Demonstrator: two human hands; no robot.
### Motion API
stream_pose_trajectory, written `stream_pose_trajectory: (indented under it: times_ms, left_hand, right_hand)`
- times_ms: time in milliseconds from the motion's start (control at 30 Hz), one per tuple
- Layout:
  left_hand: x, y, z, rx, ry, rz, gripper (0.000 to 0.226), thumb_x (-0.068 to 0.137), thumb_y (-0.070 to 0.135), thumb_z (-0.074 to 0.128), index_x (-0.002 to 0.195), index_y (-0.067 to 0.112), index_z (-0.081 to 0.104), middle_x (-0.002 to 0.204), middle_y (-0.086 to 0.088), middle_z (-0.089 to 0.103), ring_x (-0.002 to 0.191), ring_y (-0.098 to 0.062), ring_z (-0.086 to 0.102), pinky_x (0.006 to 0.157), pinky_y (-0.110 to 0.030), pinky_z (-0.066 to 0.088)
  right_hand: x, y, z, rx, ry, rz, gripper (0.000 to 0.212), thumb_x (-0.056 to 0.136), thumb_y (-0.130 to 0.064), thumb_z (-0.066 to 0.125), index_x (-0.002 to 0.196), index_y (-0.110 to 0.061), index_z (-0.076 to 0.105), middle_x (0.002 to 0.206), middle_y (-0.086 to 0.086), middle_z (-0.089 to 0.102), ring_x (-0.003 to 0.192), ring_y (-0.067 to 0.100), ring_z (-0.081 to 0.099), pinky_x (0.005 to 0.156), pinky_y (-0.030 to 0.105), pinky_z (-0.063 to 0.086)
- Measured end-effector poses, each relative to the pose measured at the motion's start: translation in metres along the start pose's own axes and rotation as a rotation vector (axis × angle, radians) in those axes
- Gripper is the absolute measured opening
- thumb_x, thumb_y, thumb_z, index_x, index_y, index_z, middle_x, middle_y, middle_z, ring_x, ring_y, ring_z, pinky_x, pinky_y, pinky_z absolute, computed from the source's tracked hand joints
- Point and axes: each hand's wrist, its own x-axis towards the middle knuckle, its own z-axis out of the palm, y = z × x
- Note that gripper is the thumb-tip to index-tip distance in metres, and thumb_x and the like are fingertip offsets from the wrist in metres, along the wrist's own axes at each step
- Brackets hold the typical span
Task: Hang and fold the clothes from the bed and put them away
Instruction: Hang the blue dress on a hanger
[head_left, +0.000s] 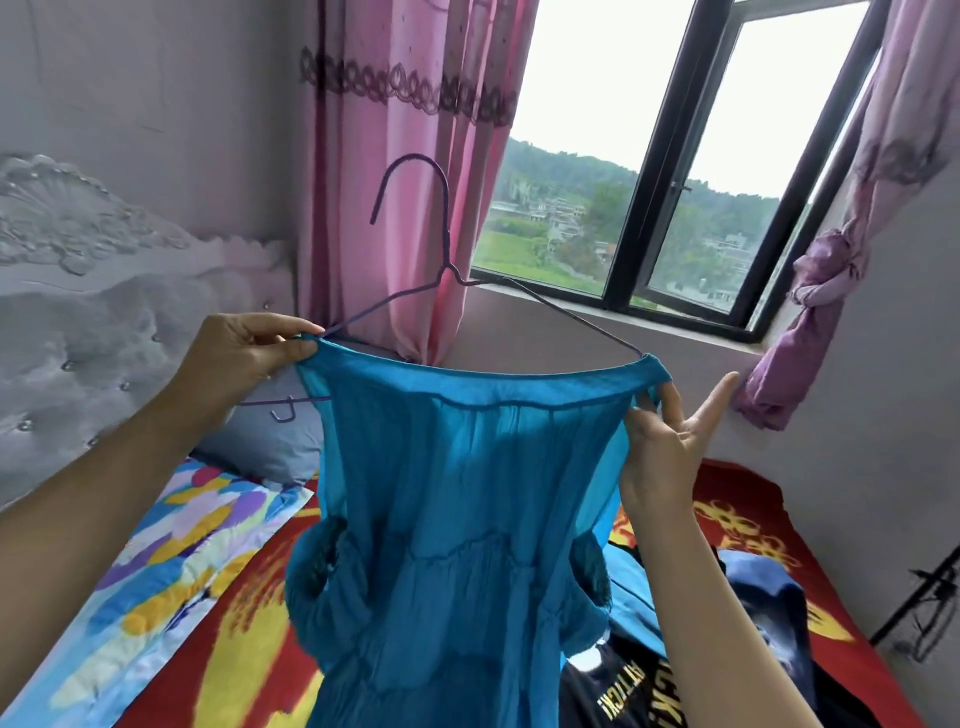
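While held up over the bed, blue garment hangs long axis vertical, top band stretched crosswise between both hands. Threaded on a purple wire hanger, hook up and above the fingers, shoulder wires running down into the band on each side.

Left hand: thumb and fingers pinched together on the band's left corner, right where the hanger's left shoulder wire enters the cloth. Hanger's lower bar and a small hook stick out just below those fingers, outside the fabric.

Right hand: thumb and a finger clamped on the band's right corner strap, other fingers splayed apart, not gripping. Hanger's right tip sits just above those fingertips, under the band.

Judgement: seating step. Left end looks not fully inside, so next pull likely goes leftward and down over that wire end; left hand nearer that spot. Thin fabric, snag risk on the wire tip.

Below the right wrist, dark shirt on the red patterned bedspread, yellow lettering upside down, partly hidden, not fully readable. Further from the left fingers: multicoloured bedding, grey pillow. Beyond the hook: pink curtain, window.
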Motion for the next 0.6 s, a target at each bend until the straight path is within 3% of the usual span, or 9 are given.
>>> stream_pose_trajectory:
  times_ms: [67, 167, 233, 300, 400, 600]
  left_hand:
    - [0.0, -0.002, -0.002, -0.001, -0.037, -0.005, 0.025, 0.079, -0.007, 0.065, 0.082, 0.018, 0.069, 0.053, 0.015, 0.062, 0.05, -0.001, 0.045, 0.05, -0.007, 0.037]
    - [-0.001, -0.003, -0.006, -0.006, -0.082, -0.014, 0.023, 0.079, -0.007, 0.064, 0.092, 0.01, 0.073, 0.055, 0.015, 0.063, 0.054, -0.001, 0.047, 0.051, -0.007, 0.038]
    - [-0.002, -0.003, -0.013, -0.057, -0.104, -0.04, 0.035, 0.079, -0.006, 0.062, 0.079, 0.026, 0.078, 0.055, 0.014, 0.062, 0.052, -0.001, 0.047, 0.048, -0.007, 0.038]
    - [0.0, -0.004, -0.019, -0.087, -0.133, -0.078, 0.048, 0.081, -0.007, 0.059, 0.068, 0.036, 0.076, 0.057, 0.013, 0.063, 0.055, -0.004, 0.051, 0.048, -0.006, 0.039]
    - [0.001, -0.005, -0.025, -0.132, -0.188, -0.123, 0.054, 0.083, -0.012, 0.053, 0.063, 0.032, 0.076, 0.053, 0.011, 0.062, 0.049, -0.002, 0.052, 0.044, -0.005, 0.038]
    - [0.004, -0.001, -0.032, -0.13, -0.163, -0.156, 0.054, 0.084, -0.011, 0.053, 0.062, 0.032, 0.076, 0.053, 0.011, 0.062, 0.048, 0.0, 0.05, 0.043, -0.005, 0.037]
  right_hand:
    - [-0.001, -0.001, 0.003, -0.088, 0.007, -0.078, 0.1, 0.085, 0.023, 0.04, 0.145, -0.045, -0.002, 0.122, 0.004, 0.058, 0.105, 0.014, 0.057, 0.088, 0.038, 0.043]
    - [-0.003, -0.001, 0.005, -0.199, -0.001, -0.186, 0.1, 0.085, 0.02, 0.042, 0.144, -0.045, -0.006, 0.133, 0.005, 0.051, 0.076, -0.006, 0.06, 0.069, 0.015, 0.047]
    - [-0.002, 0.0, 0.005, -0.234, -0.013, -0.224, 0.1, 0.085, 0.019, 0.041, 0.141, -0.048, -0.006, 0.136, 0.006, 0.05, 0.069, -0.006, 0.057, 0.062, 0.011, 0.045]
    - [0.001, -0.001, 0.005, -0.24, -0.036, -0.229, 0.099, 0.085, 0.02, 0.041, 0.143, -0.045, -0.007, 0.132, 0.006, 0.054, 0.08, -0.004, 0.061, 0.07, 0.015, 0.046]
    - [0.007, -0.006, 0.006, -0.177, -0.101, -0.154, 0.098, 0.085, 0.022, 0.042, 0.146, -0.041, -0.004, 0.117, -0.001, 0.062, 0.1, 0.004, 0.063, 0.086, 0.03, 0.047]
    - [0.012, -0.015, 0.008, -0.156, -0.096, -0.139, 0.101, 0.083, 0.022, 0.045, 0.147, -0.04, -0.004, 0.111, 0.001, 0.064, 0.102, 0.018, 0.058, 0.095, 0.044, 0.04]
